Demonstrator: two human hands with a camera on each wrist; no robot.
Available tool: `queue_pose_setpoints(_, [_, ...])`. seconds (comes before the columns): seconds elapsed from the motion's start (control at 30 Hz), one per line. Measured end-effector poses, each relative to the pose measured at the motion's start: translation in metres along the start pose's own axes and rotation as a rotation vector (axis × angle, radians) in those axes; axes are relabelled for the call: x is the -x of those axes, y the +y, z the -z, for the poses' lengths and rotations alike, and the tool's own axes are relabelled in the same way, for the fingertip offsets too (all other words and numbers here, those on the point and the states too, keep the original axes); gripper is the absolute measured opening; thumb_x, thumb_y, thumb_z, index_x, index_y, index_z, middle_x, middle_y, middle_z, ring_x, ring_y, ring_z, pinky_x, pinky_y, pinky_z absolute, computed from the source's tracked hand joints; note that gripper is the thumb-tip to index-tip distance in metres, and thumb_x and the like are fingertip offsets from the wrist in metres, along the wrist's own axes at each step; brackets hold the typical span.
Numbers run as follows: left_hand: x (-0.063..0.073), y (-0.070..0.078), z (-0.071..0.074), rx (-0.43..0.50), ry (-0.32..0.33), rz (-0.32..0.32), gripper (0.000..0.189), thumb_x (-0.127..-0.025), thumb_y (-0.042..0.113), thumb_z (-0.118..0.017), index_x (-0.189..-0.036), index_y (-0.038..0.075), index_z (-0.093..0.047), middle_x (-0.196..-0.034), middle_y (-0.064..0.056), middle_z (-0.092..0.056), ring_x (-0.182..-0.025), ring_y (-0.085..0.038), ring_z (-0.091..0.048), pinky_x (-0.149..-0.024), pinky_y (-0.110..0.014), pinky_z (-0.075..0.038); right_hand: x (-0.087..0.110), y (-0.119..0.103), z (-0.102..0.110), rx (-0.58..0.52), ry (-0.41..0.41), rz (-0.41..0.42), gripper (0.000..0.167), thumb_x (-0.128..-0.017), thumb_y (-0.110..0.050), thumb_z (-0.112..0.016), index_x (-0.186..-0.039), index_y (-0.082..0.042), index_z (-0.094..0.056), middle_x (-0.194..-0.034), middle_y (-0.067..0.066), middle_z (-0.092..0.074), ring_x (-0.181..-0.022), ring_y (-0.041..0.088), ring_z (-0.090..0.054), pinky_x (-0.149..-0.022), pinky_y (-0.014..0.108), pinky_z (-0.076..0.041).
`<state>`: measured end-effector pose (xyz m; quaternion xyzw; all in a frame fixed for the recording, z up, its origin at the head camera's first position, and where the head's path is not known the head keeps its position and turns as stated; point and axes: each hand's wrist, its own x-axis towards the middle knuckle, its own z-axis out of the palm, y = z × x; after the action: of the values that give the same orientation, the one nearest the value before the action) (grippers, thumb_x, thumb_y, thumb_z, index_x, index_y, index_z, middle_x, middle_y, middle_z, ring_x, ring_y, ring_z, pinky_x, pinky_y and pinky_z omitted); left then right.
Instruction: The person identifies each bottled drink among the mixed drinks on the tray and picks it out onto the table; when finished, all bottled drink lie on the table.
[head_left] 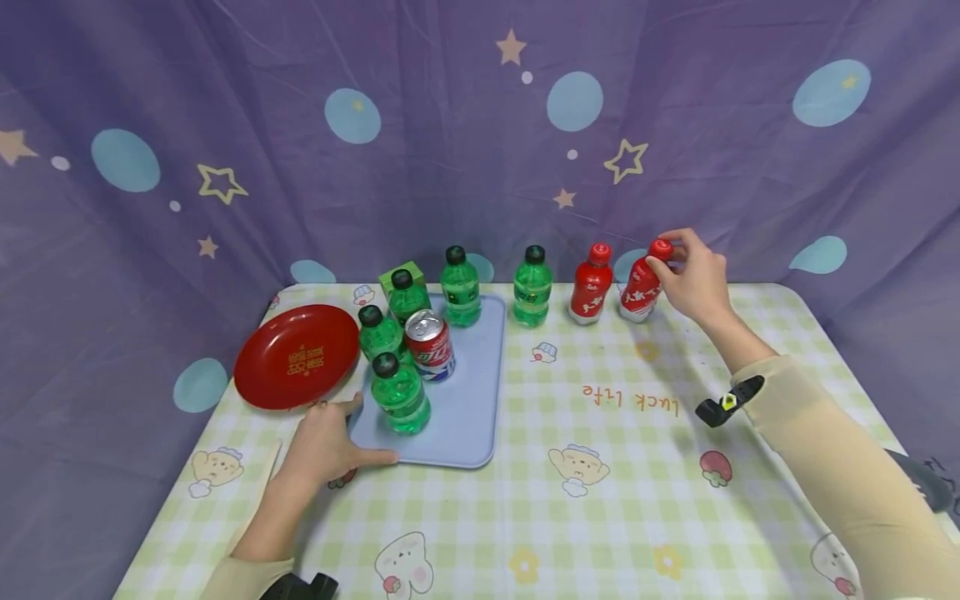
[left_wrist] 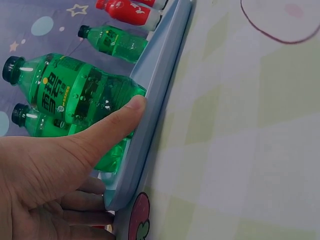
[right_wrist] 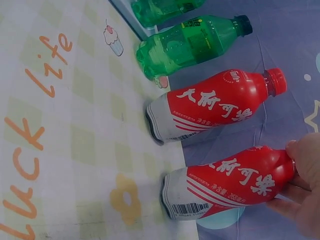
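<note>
At the back right of the table my right hand [head_left: 696,275] pinches a red cola bottle [head_left: 640,287] near its cap. A second red cola bottle [head_left: 591,285] stands just left of it, and a green soda bottle [head_left: 532,287] beyond that. My left hand [head_left: 322,442] is at the near left corner of a light blue tray [head_left: 468,425]; in the left wrist view its thumb [left_wrist: 117,117] lies along the rim, its other fingers at the tray's outer side. The tray bears several green bottles [head_left: 401,396] and a red soda can [head_left: 431,346].
A red plate [head_left: 296,357] sits left of the tray, close to it. Behind the tray's bottles shows a green box [head_left: 401,273]. A purple curtain [head_left: 480,167] hangs behind the table's far edge. The checked tablecloth [head_left: 622,533] covers the table.
</note>
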<state>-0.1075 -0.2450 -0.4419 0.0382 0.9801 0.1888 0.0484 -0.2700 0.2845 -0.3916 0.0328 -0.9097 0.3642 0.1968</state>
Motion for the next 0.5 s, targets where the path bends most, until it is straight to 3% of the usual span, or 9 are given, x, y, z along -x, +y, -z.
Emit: queue_pose_setpoints(0.5, [0.0002,0.0024,0.0014,0.0,-0.018,0.012,0.113,-0.066,0.06,-0.097,-0.143,-0.013,-0.058,-0.145,-0.036,-0.059,-0.134,-0.054,-0.059,-0.107,-0.064,-0.054,0.002,0.0017,0.0002,0.012,-0.02,0.029,0.037,-0.102,-0.013,-0.071,-0.134,0.002,-0.06,-0.126,0.033,-0.073,-0.114,0.05,-0.073,-0.097,0.059,-0.06])
